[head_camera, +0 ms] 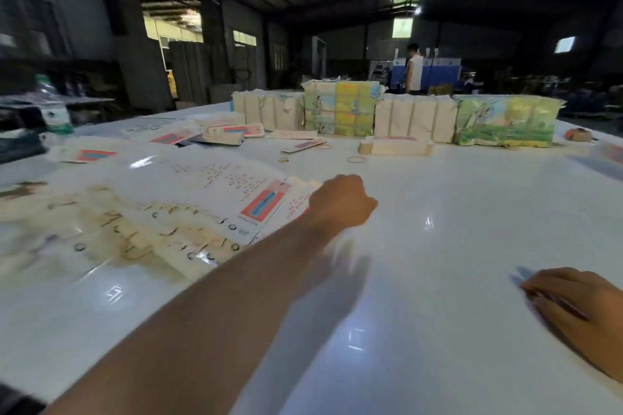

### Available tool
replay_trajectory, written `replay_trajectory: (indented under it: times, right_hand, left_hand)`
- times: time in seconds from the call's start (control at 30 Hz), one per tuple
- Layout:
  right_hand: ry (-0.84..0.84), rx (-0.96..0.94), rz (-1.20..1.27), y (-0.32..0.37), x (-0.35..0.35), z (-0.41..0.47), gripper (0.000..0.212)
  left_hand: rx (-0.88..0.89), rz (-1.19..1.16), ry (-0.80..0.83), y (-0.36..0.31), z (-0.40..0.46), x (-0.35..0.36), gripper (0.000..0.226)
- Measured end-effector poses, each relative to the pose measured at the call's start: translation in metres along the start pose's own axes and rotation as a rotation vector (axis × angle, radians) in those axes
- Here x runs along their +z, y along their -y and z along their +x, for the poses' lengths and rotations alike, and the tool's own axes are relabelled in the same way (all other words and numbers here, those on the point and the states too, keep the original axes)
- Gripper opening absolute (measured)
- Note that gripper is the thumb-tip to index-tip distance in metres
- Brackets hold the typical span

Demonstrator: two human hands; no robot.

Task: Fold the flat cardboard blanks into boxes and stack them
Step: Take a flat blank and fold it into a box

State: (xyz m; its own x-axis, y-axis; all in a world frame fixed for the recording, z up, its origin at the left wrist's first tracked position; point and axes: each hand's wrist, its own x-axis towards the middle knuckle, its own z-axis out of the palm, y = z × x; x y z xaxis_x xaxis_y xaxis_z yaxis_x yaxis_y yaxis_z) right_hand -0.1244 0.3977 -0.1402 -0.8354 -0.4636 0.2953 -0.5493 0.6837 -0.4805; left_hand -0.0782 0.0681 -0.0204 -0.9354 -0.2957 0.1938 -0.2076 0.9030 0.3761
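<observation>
A fanned spread of flat white printed cardboard blanks (pixel 188 212) was laid on the glossy white table (pixel 438 212) at nine o'clock. Wrapped bundles of stacked blanks (pixel 414 118) were ranged at twelve o'clock, a clear plastic water bottle (pixel 54 104) at ten o'clock.

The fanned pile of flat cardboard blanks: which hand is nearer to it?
Left. The left hand reaches the right edge of the fanned blanks. The right hand rests on the bare white table, well to their right.

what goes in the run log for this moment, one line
stage: reaching for blank | left hand: at edge of fanned flat blanks, grip unclear | right hand: flat on table | folded boxes: none seen
</observation>
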Motion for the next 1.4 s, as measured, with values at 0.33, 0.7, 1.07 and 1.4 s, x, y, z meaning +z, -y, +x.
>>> replay_trajectory:
  times: [0.33,0.7,1.07,1.4]
  right_hand:
    - [-0.125,-0.051,-0.073,0.014,-0.009,-0.007,0.037]
    - [-0.173,-0.046,-0.115,0.039,-0.023,-0.013,0.045]
    - [-0.092,-0.014,-0.179,0.059,-0.028,-0.014,0.016]
    - [-0.11,0.053,-0.139,0.067,-0.031,-0.012,0.015]
  left_hand:
    - [-0.49,0.328,0.132,0.115,0.017,-0.037,0.076]
    - [-0.5,0.282,0.12,0.122,0.028,-0.043,0.08]
    - [-0.148,0.508,-0.132,0.052,0.01,-0.052,0.019]
    - [0.712,0.255,-0.159,-0.058,-0.086,0.067,0.074]
